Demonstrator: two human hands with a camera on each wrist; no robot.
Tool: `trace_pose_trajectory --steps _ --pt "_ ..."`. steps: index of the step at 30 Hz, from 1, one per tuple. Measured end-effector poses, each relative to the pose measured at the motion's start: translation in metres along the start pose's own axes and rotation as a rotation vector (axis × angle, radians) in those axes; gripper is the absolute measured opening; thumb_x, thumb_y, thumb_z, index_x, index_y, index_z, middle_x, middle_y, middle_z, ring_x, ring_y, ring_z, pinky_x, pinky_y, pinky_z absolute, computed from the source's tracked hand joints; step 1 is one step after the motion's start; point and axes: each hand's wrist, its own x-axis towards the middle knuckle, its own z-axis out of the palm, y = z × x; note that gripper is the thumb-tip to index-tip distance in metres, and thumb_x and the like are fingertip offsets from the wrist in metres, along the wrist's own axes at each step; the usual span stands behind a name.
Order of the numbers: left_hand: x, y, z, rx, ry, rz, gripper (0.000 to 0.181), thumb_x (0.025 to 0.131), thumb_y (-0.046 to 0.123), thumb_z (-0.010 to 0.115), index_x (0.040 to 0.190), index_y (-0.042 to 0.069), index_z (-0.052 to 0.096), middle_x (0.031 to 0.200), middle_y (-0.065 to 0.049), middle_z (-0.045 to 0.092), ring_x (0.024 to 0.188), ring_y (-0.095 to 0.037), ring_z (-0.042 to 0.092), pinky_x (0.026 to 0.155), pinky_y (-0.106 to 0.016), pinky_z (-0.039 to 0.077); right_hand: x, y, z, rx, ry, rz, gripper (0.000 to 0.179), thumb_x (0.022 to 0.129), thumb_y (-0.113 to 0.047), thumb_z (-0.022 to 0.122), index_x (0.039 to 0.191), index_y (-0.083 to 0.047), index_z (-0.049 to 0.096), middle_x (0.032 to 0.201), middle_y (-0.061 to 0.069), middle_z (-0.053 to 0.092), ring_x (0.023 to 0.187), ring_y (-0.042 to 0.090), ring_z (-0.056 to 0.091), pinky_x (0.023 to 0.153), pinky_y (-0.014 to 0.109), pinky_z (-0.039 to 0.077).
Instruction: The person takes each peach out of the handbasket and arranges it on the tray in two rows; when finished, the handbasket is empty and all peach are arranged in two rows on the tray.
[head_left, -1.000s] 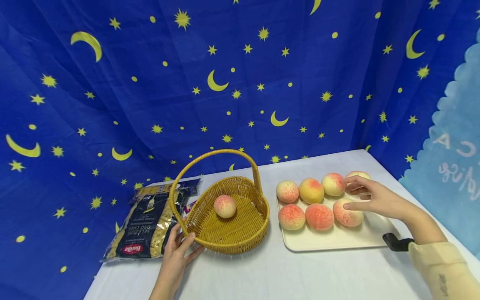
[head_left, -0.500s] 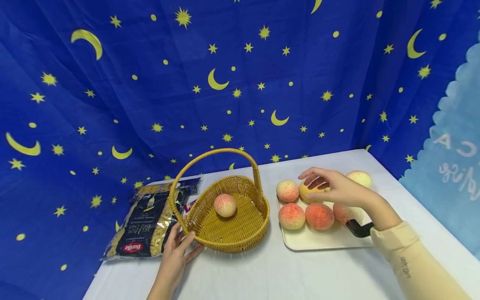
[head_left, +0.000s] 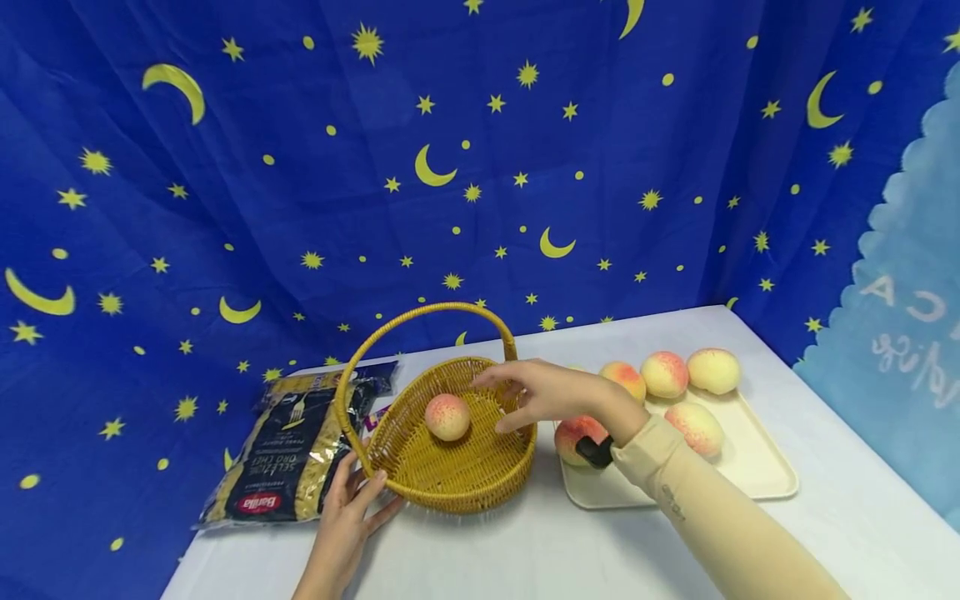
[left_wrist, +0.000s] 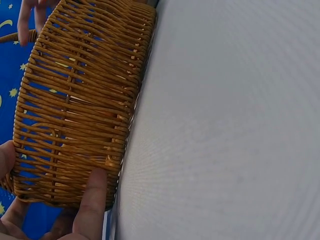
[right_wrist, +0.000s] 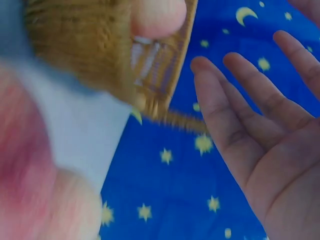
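Note:
A yellow wicker basket (head_left: 480, 492) with an arched handle stands on the table, one pink-speckled peach (head_left: 447, 417) inside. My left hand (head_left: 347, 521) holds its near-left side; in the left wrist view the thumb is at the rim and a finger lies along the woven outer wall. Over the right part of the basket reaches my right hand (head_left: 551, 392), fingers spread. The right wrist view shows the palm and fingers of this hand (right_wrist: 270, 135) with nothing in them. Several peaches (head_left: 693, 429) lie on the cream tray (head_left: 757, 475); the right hand and forearm hide some of them.
To the left of the basket lie a dark Barilla pasta bag (head_left: 288, 450) and another pasta bag (head_left: 300, 385) behind it. A blue star-patterned cloth (head_left: 495, 133) hangs behind the white table (head_left: 480, 558).
My right hand has moved left from the peaches at the tray's right side, across the tray, to over the basket. The left hand has stayed at the basket.

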Motion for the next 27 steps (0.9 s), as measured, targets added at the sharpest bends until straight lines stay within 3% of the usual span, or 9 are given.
trace_pose_trajectory --steps 5,8,11,16,20,25,27 --pt "-0.001 0.004 0.001 -0.006 -0.007 0.018 0.067 0.111 0.020 0.060 0.168 0.029 0.026 0.172 -0.018 0.027 0.153 -0.038 0.039 0.108 -0.053 0.063 0.042 -0.005 0.009 -0.016 -0.078 -0.007 0.066 0.094 -0.018 0.084 0.154 -0.012 0.057 0.158 0.007 0.058 0.146 0.028 0.054 0.124 0.048 0.051" --pt "-0.002 0.005 0.001 -0.010 -0.010 0.020 0.065 0.111 0.019 0.060 0.167 0.029 0.027 0.171 -0.017 0.028 0.151 -0.036 0.041 0.108 -0.052 0.063 0.064 -0.008 0.015 -0.107 -0.093 -0.003 0.065 0.093 -0.013 0.085 0.152 -0.014 0.059 0.158 0.005 0.058 0.151 0.027 0.049 0.129 0.047 0.046" --pt "-0.004 0.005 0.001 -0.008 -0.012 0.013 0.065 0.111 0.018 0.059 0.167 0.029 0.028 0.171 -0.016 0.029 0.150 -0.034 0.042 0.109 -0.051 0.063 0.079 -0.012 0.023 -0.202 -0.111 0.017 0.063 0.092 -0.007 0.084 0.150 -0.017 0.063 0.159 0.003 0.058 0.154 0.026 0.047 0.131 0.046 0.043" --pt "-0.003 0.004 0.000 -0.011 -0.013 0.020 0.065 0.110 0.019 0.061 0.167 0.028 0.029 0.170 -0.017 0.030 0.144 -0.030 0.048 0.108 -0.051 0.064 0.100 -0.014 0.036 -0.268 -0.150 0.086 0.066 0.091 0.004 0.081 0.149 -0.023 0.065 0.161 0.003 0.056 0.154 0.026 0.046 0.131 0.045 0.043" --pt "-0.004 0.003 0.000 -0.015 -0.012 0.029 0.066 0.110 0.018 0.063 0.166 0.027 0.030 0.167 -0.018 0.032 0.136 -0.024 0.054 0.106 -0.051 0.064 0.113 -0.010 0.043 -0.325 -0.187 0.137 0.073 0.090 0.009 0.079 0.152 -0.027 0.063 0.160 0.000 0.057 0.151 0.022 0.050 0.125 0.041 0.050" --pt "-0.002 0.002 -0.001 -0.021 -0.017 0.024 0.066 0.110 0.018 0.062 0.167 0.029 0.030 0.167 -0.017 0.032 0.138 -0.025 0.053 0.107 -0.051 0.064 0.122 -0.007 0.045 -0.294 -0.217 0.182 0.083 0.086 0.014 0.077 0.155 -0.030 0.059 0.162 0.001 0.055 0.135 0.020 0.059 0.094 0.028 0.060" --pt "-0.001 0.003 -0.001 -0.021 -0.021 0.018 0.066 0.110 0.017 0.061 0.167 0.030 0.029 0.168 -0.017 0.032 0.141 -0.028 0.051 0.108 -0.051 0.064 0.124 -0.004 0.045 -0.277 -0.212 0.198 0.086 0.085 0.013 0.079 0.156 -0.032 0.058 0.164 0.001 0.052 0.134 0.021 0.057 0.093 0.028 0.058"
